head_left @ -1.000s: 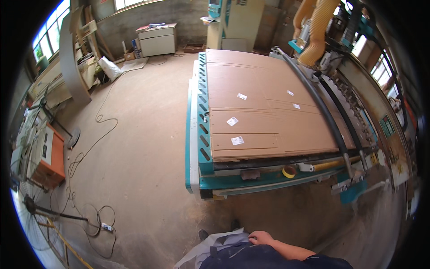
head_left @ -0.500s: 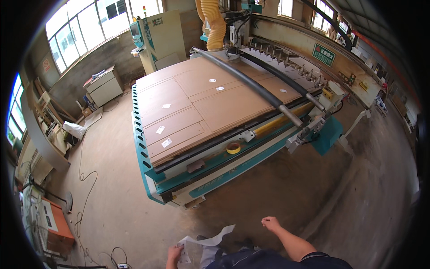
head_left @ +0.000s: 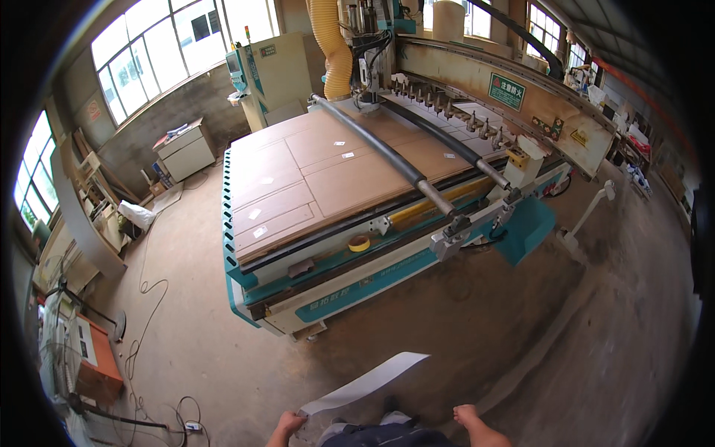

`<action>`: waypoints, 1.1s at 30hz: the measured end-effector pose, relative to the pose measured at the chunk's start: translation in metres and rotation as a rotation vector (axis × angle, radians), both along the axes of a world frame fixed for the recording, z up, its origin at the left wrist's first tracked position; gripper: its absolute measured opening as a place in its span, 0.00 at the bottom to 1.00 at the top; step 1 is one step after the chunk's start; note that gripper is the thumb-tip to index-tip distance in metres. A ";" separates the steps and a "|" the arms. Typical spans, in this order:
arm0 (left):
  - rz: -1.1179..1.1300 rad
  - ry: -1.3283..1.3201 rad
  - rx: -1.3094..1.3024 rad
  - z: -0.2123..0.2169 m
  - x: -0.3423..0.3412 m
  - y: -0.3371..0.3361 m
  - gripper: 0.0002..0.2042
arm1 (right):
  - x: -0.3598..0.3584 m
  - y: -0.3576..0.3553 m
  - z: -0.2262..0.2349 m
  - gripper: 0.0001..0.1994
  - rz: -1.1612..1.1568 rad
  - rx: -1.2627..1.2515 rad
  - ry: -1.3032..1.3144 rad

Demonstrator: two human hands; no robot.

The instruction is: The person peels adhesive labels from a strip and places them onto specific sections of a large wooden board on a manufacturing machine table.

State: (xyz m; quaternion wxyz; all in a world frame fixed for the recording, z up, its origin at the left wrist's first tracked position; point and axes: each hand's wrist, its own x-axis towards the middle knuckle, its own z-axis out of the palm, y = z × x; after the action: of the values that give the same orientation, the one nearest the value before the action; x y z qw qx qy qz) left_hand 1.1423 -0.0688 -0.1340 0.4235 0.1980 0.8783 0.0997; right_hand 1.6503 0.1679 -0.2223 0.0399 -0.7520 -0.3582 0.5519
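My left hand (head_left: 290,422), low in the view, is closed on one end of a long white paper strip (head_left: 372,381). The strip stretches up and to the right over the floor, its far end free. To the right of it, my right hand (head_left: 466,415) is curled closed, apart from the strip; what its fingers hold, if anything, is too small to make out. Ahead stands a large teal and white CNC router (head_left: 350,302). Brown cut panels (head_left: 272,179) lie on its bed, with several small white labels (head_left: 260,232) on them.
A yellow tape roll (head_left: 359,243) and a dark block (head_left: 301,268) rest on the machine's front ledge. Two padded rollers (head_left: 372,139) cross the bed below a yellow hose (head_left: 330,56). Cables (head_left: 141,320) trail over the floor at left, near an orange and white machine (head_left: 97,361).
The paper strip has straightened and now reaches farther right. My right hand sits lower and slightly farther right. The machine appears shifted a little left as the view moved.
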 end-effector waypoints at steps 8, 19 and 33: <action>0.236 0.012 0.126 -0.007 0.031 -0.081 0.17 | -0.077 0.013 0.020 0.04 0.268 0.119 0.115; 0.225 0.274 0.378 -0.093 0.078 -0.320 0.21 | -0.254 -0.080 0.086 0.11 0.881 0.287 0.071; 0.403 -0.256 0.488 0.045 0.047 -0.214 0.11 | -0.340 -0.248 0.185 0.19 1.086 -0.292 0.511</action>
State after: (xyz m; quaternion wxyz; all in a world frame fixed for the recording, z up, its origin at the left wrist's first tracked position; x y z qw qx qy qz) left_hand 1.1891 -0.2829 -0.0888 0.4421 0.1016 0.7898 0.4128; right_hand 1.3106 -0.0800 -0.0370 -0.2654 -0.3038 -0.5898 0.6996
